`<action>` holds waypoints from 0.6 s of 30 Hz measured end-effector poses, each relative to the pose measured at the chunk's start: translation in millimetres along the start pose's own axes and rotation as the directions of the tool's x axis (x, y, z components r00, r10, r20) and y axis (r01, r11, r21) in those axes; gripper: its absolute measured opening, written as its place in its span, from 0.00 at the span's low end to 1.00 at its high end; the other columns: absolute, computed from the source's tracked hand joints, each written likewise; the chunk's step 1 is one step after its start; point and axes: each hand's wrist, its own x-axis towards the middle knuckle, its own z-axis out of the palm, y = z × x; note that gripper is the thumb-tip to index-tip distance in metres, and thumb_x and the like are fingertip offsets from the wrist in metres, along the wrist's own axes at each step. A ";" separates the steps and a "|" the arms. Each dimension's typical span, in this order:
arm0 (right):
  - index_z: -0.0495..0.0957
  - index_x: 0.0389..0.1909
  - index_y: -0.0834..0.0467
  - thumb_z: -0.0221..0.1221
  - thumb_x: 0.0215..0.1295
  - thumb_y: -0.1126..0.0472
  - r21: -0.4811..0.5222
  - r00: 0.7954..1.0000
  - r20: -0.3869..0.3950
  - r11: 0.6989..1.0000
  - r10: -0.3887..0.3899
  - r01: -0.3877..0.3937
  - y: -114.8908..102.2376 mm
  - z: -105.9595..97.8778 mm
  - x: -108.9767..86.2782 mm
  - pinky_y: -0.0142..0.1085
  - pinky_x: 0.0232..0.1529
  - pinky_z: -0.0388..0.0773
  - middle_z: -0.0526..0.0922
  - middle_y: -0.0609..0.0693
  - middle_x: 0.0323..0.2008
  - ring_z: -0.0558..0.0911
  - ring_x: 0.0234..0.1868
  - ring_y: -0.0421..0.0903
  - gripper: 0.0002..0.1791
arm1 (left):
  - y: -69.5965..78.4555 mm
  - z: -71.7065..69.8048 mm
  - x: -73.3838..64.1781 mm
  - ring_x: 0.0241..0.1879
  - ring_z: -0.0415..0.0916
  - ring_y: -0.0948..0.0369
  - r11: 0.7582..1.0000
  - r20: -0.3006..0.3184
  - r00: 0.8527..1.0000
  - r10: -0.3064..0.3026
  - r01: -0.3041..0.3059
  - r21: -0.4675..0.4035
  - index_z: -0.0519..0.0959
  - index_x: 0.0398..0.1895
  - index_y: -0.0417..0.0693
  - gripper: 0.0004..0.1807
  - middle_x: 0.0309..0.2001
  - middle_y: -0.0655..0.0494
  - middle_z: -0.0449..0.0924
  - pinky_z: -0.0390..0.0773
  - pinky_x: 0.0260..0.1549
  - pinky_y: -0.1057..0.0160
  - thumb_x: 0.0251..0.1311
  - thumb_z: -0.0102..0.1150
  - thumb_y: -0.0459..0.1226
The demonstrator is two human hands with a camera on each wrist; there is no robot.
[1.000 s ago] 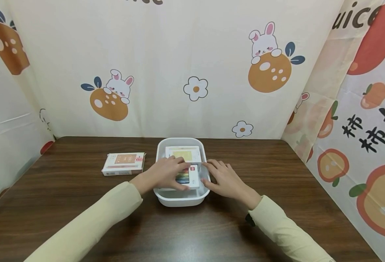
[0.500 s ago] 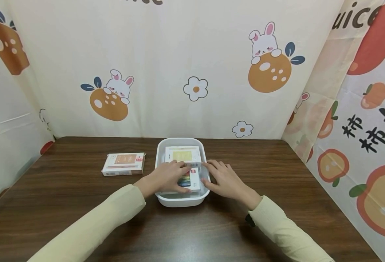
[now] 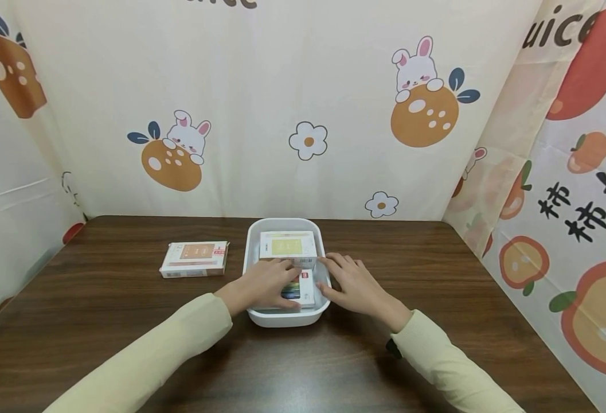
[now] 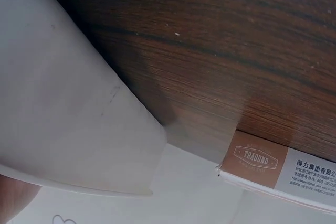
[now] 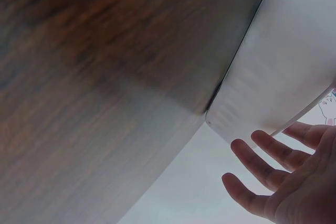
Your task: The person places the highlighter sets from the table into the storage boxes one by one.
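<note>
In the head view, a white plastic bin (image 3: pixel 287 320) holds two flat boxes. The far one is a white box with a yellow-green panel (image 3: pixel 287 246). Nearer lies a white box with a striped multicolour front (image 3: pixel 307 288), its contents not clear. My left hand (image 3: pixel 264 284) reaches over the bin's left rim and grips this nearer box, fingers at its far edge and thumb at its near edge; the hand covers its left part. My right hand (image 3: pixel 356 287) is at the right rim, its fingers loosely spread (image 5: pixel 257 166) in the right wrist view, holding nothing.
A white box with an orange-brown panel (image 3: pixel 194 259) lies on the dark wooden table (image 3: pixel 179 332), left of the bin. A printed cloth (image 3: pixel 251 115) stands behind the table's far edge, with another along the right side.
My left hand and the striped box have moved a little toward me inside the bin, showing more of the far box's front side. The right hand stays at the right rim.
</note>
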 end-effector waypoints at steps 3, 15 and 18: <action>0.67 0.60 0.55 0.51 0.62 0.43 0.001 1.000 0.003 1.000 0.003 -0.003 0.2 0.6 0.1 0.52 0.51 0.69 0.71 0.54 0.56 0.72 0.55 0.52 0.30 | 0.4 0.2 -0.2 0.46 0.74 0.55 1.000 0.010 1.000 -0.004 0.004 0.010 0.72 0.57 0.49 0.41 0.52 0.50 0.75 0.75 0.43 0.54 0.47 0.53 0.67; 0.68 0.60 0.56 0.51 0.62 0.43 -0.007 1.000 -0.006 1.000 -0.007 0.007 0.6 0.3 -0.3 0.52 0.50 0.69 0.72 0.54 0.56 0.72 0.55 0.52 0.30 | 0.6 2.2 1.7 0.47 0.73 0.55 0.999 0.061 0.998 -0.025 0.027 -0.027 0.72 0.57 0.48 0.41 0.53 0.51 0.73 0.75 0.45 0.55 0.47 0.53 0.67; 0.68 0.60 0.56 0.51 0.62 0.43 -0.009 1.000 -0.006 1.000 -0.009 0.009 0.5 0.2 -0.5 0.52 0.50 0.69 0.72 0.54 0.56 0.72 0.55 0.52 0.30 | 0.3 2.9 1.8 0.47 0.73 0.55 0.999 0.067 0.997 -0.026 0.029 -0.040 0.71 0.57 0.48 0.41 0.54 0.51 0.73 0.75 0.45 0.55 0.47 0.53 0.67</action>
